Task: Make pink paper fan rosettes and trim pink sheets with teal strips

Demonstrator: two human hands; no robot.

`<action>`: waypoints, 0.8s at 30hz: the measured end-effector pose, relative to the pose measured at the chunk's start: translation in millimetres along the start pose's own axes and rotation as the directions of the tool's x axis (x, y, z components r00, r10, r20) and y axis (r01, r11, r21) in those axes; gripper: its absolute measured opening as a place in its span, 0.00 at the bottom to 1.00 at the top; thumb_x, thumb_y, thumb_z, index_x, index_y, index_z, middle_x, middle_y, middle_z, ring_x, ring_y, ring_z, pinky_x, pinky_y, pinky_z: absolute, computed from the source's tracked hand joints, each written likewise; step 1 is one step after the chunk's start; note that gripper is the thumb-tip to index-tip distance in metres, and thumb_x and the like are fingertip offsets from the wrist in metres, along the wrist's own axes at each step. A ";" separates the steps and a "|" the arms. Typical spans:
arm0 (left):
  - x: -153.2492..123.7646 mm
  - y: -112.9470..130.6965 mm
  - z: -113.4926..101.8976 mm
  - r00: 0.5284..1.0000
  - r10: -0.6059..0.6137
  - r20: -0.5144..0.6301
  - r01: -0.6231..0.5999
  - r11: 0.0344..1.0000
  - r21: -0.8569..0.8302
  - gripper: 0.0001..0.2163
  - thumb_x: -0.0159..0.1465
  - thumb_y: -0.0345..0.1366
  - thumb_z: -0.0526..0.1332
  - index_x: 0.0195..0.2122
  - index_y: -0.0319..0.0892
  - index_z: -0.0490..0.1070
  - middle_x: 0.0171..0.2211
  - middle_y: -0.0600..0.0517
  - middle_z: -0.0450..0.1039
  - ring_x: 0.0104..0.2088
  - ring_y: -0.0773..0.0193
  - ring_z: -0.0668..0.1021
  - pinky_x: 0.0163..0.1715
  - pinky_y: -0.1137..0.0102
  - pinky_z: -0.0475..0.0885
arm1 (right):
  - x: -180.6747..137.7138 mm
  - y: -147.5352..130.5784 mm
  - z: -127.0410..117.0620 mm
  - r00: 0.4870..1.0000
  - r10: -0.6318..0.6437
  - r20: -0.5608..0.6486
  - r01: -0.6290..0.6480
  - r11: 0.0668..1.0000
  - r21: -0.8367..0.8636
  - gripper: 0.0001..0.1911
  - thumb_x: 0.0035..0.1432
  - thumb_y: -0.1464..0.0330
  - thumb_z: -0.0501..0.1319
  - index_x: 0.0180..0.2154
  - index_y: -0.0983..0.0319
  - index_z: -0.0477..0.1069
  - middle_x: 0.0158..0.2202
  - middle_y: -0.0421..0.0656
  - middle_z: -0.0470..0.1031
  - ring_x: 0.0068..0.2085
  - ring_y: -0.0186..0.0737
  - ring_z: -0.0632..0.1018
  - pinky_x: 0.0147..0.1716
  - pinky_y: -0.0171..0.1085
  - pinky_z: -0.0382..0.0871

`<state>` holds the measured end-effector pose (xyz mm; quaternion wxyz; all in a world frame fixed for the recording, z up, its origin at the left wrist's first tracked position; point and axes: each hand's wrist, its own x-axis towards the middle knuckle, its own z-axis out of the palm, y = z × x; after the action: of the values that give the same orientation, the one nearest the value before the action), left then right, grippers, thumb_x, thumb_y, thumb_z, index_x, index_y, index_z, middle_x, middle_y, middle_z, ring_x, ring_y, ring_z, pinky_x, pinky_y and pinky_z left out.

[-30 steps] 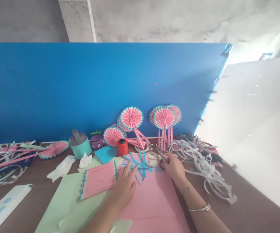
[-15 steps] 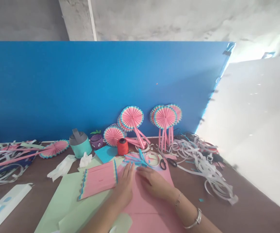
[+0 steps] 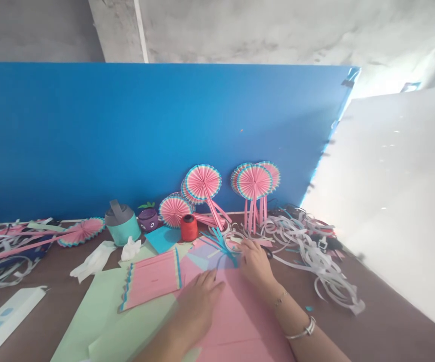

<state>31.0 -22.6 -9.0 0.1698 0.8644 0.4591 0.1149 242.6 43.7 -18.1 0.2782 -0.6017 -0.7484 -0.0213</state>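
Observation:
My left hand (image 3: 197, 304) lies with its fingers stretched on the large pink paper sheet (image 3: 240, 309), thumb apart from them and nothing visible in it. Farther forward and right, my right hand (image 3: 257, 264) reaches over the pink sheet's far edge, where it covers most of the tape roll and scissors. Its fingertips are bent down and out of sight, so a grip cannot be made out. Thin blue paper strips (image 3: 221, 242) lie just left of it. Left of my left hand rests a pleated pink paper piece (image 3: 152, 280) with blue and yellow edges.
Pale green sheets (image 3: 102, 296) lie under the pink paper. Behind stand a red thread spool (image 3: 189, 229), a teal cup (image 3: 123, 226), a purple pot (image 3: 148, 219) and several round pink paper fans (image 3: 255, 182) against the blue panel (image 3: 126, 130). White strips (image 3: 311, 251) are heaped right.
My hands have moved apart: the right one went forward and right over the tape roll and scissors, the left back toward me. The blue strips have shifted slightly and lie more bunched.

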 end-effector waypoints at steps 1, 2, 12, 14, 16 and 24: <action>-0.7 4.4 -2.3 0.999 0.017 -0.027 -0.016 1.000 0.019 0.29 0.54 0.19 0.49 0.54 0.43 0.71 0.59 0.43 0.65 0.59 0.51 0.65 0.57 0.56 0.62 | 0.5 2.9 0.1 1.000 0.015 0.013 -0.015 0.999 -0.038 0.22 0.48 0.83 0.52 0.39 0.60 0.76 0.46 0.48 0.75 0.49 0.49 0.71 0.44 0.41 0.64; -1.3 8.3 -4.4 0.998 0.031 -0.054 -0.029 0.999 0.033 0.25 0.56 0.20 0.48 0.50 0.44 0.74 0.54 0.43 0.69 0.54 0.52 0.68 0.53 0.58 0.65 | 1.0 4.9 0.1 0.999 0.029 0.026 -0.027 0.998 -0.063 0.20 0.50 0.82 0.53 0.38 0.59 0.77 0.48 0.48 0.75 0.49 0.49 0.71 0.43 0.41 0.63; 10.8 -11.0 4.0 0.926 -0.282 -0.252 0.300 0.953 0.033 0.28 0.60 0.30 0.51 0.63 0.30 0.56 0.63 0.35 0.56 0.62 0.44 0.59 0.60 0.52 0.53 | 4.0 0.2 -5.4 0.979 0.109 -0.171 -0.100 0.993 0.061 0.12 0.61 0.74 0.49 0.39 0.62 0.70 0.39 0.47 0.78 0.42 0.45 0.75 0.46 0.42 0.57; 13.1 -17.4 7.5 0.898 -0.304 -0.318 0.321 0.947 0.003 0.31 0.59 0.31 0.52 0.64 0.28 0.51 0.66 0.34 0.49 0.65 0.42 0.53 0.62 0.50 0.49 | 4.2 1.7 -5.2 0.969 0.142 -0.202 -0.129 0.989 0.078 0.12 0.61 0.73 0.48 0.38 0.62 0.69 0.36 0.46 0.79 0.39 0.43 0.76 0.48 0.42 0.56; 13.6 -20.0 9.1 0.892 -0.281 -0.354 0.294 0.956 -0.016 0.31 0.59 0.31 0.52 0.65 0.30 0.50 0.68 0.36 0.46 0.66 0.42 0.50 0.62 0.48 0.47 | 4.6 3.8 -5.1 0.963 0.178 -0.203 -0.165 0.983 0.076 0.12 0.60 0.73 0.48 0.37 0.62 0.68 0.31 0.45 0.79 0.36 0.42 0.77 0.48 0.42 0.55; 3.6 -7.0 -3.9 0.998 0.058 -0.022 -0.059 0.998 -0.016 0.25 0.66 0.43 0.53 0.64 0.47 0.57 0.68 0.49 0.48 0.67 0.52 0.51 0.64 0.52 0.51 | 5.5 0.9 -7.0 0.950 0.290 -0.119 -0.278 0.955 0.106 0.13 0.56 0.67 0.54 0.42 0.61 0.70 0.32 0.43 0.79 0.35 0.44 0.78 0.46 0.44 0.56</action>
<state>26.3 -15.2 -8.1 0.1686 0.8747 0.4345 0.1328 245.6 46.3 -10.1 0.3539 -0.6875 -0.6340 0.0120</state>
